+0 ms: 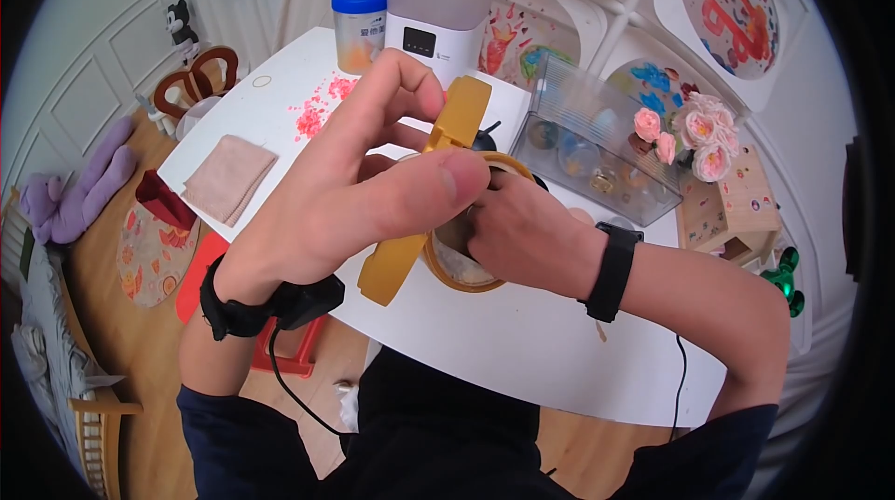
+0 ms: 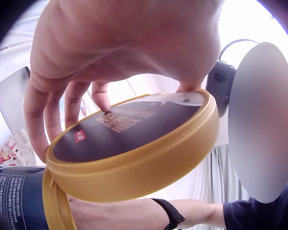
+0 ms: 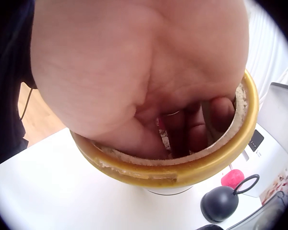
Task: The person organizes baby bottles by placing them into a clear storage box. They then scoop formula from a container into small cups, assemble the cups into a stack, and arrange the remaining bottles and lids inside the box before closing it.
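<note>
A canister with a gold rim and a dark printed label stands at the white table, its hinged lid swung up. My left hand spans that gold lid, with fingertips at one edge and the thumb at the other. My right hand reaches down through the mouth, its fingers bent inside. Pale powder clings to the inner wall. I cannot tell what the right fingers hold, as the palm covers most of the opening in the right wrist view.
Behind the canister stand a white machine and a blue-lidded tub. Pink bits and a folded beige cloth lie left. A clear box and pink flowers are at right. A dark teardrop-shaped case sits near the canister.
</note>
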{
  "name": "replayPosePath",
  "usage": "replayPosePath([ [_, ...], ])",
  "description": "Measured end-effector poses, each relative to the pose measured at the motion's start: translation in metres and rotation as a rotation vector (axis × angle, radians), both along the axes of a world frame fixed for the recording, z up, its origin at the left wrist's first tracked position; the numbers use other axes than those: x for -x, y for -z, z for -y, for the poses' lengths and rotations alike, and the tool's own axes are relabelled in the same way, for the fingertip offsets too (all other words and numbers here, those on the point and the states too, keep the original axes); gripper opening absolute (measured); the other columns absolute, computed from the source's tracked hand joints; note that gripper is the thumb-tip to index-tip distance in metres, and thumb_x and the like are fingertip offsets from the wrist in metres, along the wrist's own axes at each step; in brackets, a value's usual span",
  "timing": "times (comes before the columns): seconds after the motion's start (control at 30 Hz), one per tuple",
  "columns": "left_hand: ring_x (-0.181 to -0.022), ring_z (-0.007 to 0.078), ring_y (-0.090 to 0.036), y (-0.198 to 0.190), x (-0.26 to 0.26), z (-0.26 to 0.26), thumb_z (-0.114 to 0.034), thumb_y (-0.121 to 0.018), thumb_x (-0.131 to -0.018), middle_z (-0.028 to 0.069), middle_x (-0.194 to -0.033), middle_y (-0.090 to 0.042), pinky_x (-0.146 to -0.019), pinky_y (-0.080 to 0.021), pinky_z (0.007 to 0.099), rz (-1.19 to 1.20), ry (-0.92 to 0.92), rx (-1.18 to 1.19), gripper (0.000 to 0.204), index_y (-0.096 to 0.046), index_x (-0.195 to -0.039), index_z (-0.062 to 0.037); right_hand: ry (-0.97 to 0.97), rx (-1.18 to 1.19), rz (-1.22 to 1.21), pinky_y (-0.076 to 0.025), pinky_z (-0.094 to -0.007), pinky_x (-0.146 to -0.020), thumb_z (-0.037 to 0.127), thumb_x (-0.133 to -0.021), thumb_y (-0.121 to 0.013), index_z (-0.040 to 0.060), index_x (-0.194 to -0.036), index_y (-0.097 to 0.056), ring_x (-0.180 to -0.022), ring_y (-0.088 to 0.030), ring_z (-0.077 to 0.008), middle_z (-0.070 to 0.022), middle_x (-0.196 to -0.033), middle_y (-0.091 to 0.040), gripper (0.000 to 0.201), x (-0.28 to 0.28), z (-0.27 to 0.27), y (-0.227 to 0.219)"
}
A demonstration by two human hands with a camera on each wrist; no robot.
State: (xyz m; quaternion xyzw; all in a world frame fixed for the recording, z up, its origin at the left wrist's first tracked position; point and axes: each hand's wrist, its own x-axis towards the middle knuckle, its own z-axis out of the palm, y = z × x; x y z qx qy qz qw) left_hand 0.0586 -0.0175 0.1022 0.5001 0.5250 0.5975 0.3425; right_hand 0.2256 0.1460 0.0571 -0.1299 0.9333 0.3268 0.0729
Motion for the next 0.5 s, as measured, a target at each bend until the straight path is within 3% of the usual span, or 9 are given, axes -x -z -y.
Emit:
replayPosePath([
  [0.5,-0.116,0.0191,-0.063,0.0028,0.0058,-0.0030,-0.074,-0.074,-0.077,0.0113,-0.129,-0.060,-0.098,-0.051,0.0321,-0.064,0.015,-0.013,0.096,-0.048,-0.139,-0.0061,0.016,-0.010,0.029,-0.046,-0.0339,-0.098,0.026,-0.094,-0.074,0.0227,-0.106,-0.089,-0.125,-0.061,-0.0186,0.0068,-0.109,-0.079,0.019,0.0030,0.0022,-0.0047],
])
